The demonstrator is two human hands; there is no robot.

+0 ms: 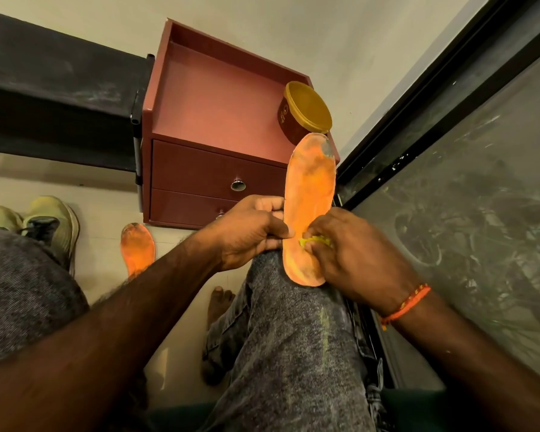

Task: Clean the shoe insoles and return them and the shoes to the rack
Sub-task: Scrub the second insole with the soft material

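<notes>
The orange insole (309,207) lies on the raised knee (281,275), toe towards the brown cabinet (212,126); the left hand (250,232) pinches its edge; the right hand (353,257) clutches a yellow cloth (314,241) against it; best to brace firmly and rub towards the grimy toe.

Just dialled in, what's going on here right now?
A seated person is cleaning a worn orange foam insole propped on their right knee. The left hand grips its edge to steady it, while the right hand presses a small yellow cloth against its lower part. A second orange insole lies on the floor, beside a pair of pale yellow-green sneakers. A gold-lidded round tub sits on the maroon two-drawer cabinet.
</notes>
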